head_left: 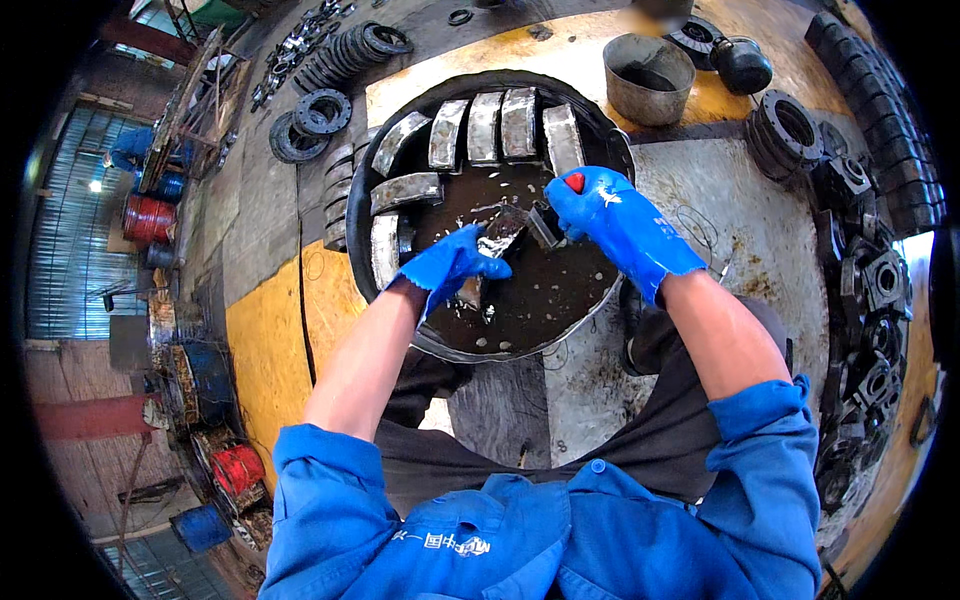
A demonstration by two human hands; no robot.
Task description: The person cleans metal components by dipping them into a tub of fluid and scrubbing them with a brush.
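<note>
**Scrubbing curved metal blocks in a tub of black gunk, both gloves busy**

So here's the setup: a round tub [357,230] sits on the floor with dark liquid [570,290] in it, right in front of a seated person in blue gloves. Seven curved metal blocks [484,128] are lined up inside the rim, along the far side and round to the left. The wet metal piece [506,230] being worked on is near the middle of the tub, apart from that row, with shiny wet patches on it.

The right hand [600,205] is closed around a red-handled tool [574,182]; its dark working end is just beside the piece, and I'd guess it's a brush. The left hand [455,265] is at the piece with thumb and fingers partly spread. Can't tell from this angle whether it's really gripping or just steadying it.

My read is that this is the washing step, mid-scrub on one piece. The next move probably calls for the left hand to pin the piece properly while the right strokes along its face, then a turn to get the other side. Wet metal and wet gloves, so slipping would be my worry.
</note>
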